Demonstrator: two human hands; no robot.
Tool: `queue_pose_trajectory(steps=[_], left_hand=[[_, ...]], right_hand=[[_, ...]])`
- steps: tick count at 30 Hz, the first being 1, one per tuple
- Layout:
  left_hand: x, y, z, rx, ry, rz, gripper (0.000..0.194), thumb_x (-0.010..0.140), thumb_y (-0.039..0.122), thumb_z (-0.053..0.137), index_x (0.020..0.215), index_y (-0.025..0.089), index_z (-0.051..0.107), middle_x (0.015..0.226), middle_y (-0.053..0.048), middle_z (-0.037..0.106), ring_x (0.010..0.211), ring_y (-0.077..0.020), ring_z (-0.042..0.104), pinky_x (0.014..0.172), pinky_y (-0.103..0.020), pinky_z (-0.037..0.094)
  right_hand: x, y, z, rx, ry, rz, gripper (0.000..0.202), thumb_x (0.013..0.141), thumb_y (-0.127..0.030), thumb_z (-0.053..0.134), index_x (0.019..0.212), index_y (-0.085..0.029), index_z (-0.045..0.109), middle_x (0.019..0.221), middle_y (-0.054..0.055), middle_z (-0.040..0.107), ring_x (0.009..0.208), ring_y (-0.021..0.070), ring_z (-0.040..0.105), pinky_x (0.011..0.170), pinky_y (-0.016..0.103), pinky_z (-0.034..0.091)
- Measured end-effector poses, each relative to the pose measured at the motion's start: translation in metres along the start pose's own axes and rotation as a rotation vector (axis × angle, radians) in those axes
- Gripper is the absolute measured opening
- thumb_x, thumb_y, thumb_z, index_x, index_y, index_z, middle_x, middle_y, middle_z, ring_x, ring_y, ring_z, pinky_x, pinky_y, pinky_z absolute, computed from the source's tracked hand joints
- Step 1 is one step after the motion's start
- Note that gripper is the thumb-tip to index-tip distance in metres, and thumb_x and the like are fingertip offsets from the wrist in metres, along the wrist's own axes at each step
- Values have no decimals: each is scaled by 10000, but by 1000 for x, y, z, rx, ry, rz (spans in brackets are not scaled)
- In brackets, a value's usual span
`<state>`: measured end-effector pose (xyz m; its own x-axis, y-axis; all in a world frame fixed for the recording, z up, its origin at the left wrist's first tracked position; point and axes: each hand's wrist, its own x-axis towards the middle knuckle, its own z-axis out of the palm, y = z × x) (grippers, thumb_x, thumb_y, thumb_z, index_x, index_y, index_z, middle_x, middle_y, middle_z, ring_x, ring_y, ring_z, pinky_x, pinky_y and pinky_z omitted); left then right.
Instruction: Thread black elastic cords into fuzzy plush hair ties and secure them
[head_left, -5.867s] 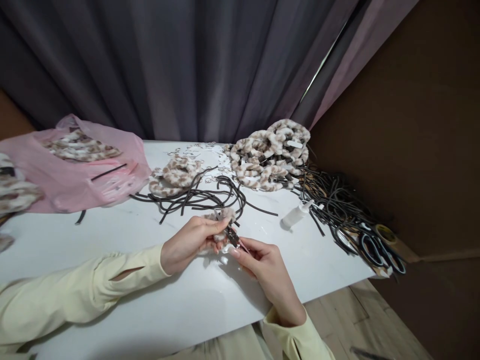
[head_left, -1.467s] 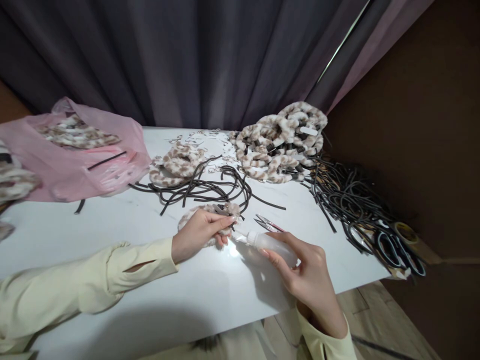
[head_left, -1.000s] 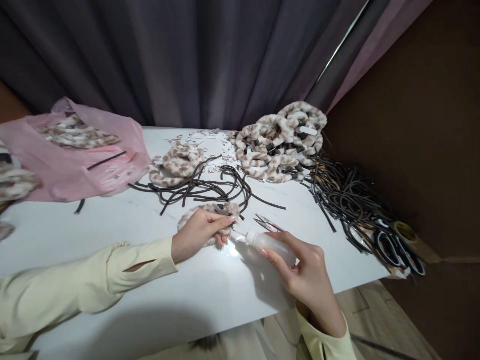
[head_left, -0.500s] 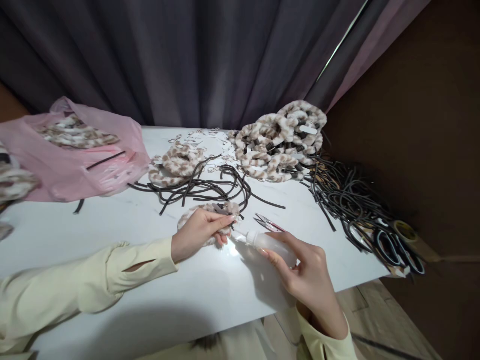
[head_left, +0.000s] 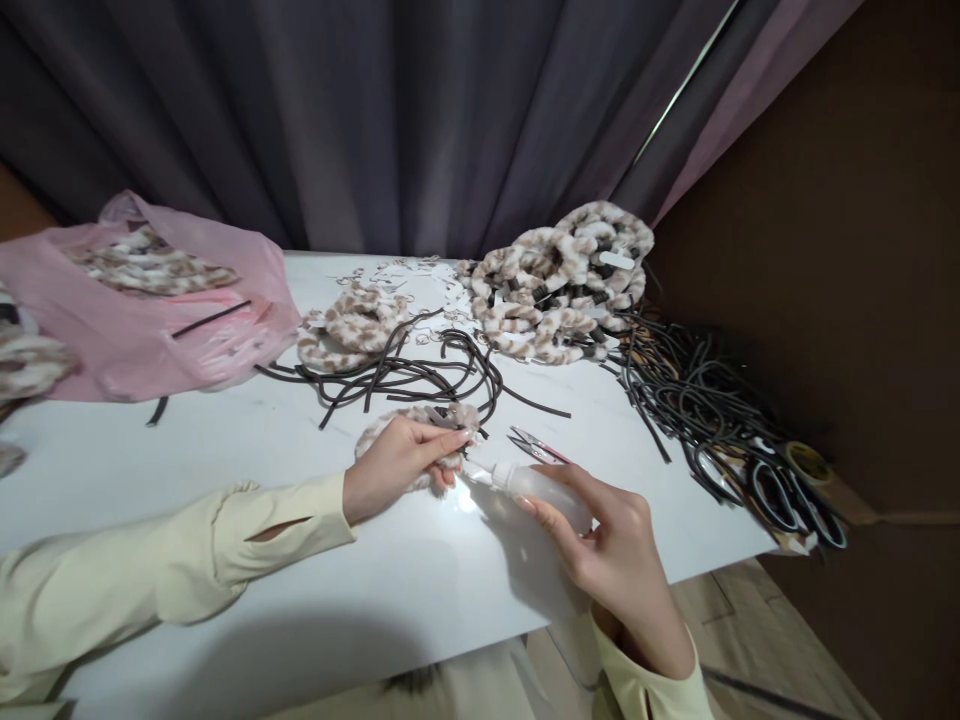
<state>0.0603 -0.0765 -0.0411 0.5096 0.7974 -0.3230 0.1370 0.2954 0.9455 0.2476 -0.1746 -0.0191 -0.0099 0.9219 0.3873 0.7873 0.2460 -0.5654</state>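
Mid-frame, my left hand [head_left: 401,458] has a firm pinch on the spotted plush piece [head_left: 375,431]; my right-hand grip [head_left: 619,540] wraps the bottle [head_left: 553,492], nozzle [head_left: 480,470] close by. Squeezing too hard could, I judge, wet the fur. Snips [head_left: 535,447] crowd my right knuckles; the surface [head_left: 420,595] gives room lower-centre, ending lower right.

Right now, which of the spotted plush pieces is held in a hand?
The plush piece in the left hand, nearer than the loose dark cords. Those in the small group, big pile and pink bag lie untouched.
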Motion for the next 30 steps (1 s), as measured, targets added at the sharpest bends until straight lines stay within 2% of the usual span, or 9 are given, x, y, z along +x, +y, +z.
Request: queue_pose_trajectory(steps=[15,20,25,30], left_hand=[[1,0,0,-8,5,0,358,766,381,611,568,84,638,525,-35,610,429,-92,549,463,-200,423],[1,-2,0,-3,7,1,367,755,413,613,582,91,644,491,-25,598,419,-96,545,459,-203,424],[0,-2,0,-6,8,3,341,752,399,618,621,87,654,561,-38,623,440,-99,553,474,-213,437],[0,-1,-1,25,0,3,359,766,394,606,566,97,634,540,-39,613,439,-97,546,471,-209,423]], right_hand=[[-1,-1,-2,-10,-9,4,152,809,-288,586,839,-147,634,759,40,702,376,67,474,438,199,424],[-2,-1,-4,-16,-10,22,158,802,-302,585,834,-155,632,658,7,673,389,80,480,463,209,436],[-1,-4,-4,23,4,51,164,806,-314,575,818,-161,634,743,30,691,475,104,556,451,203,431],[0,-3,-1,10,-5,45,174,806,-321,571,832,-161,631,748,44,696,498,123,577,453,215,441]])
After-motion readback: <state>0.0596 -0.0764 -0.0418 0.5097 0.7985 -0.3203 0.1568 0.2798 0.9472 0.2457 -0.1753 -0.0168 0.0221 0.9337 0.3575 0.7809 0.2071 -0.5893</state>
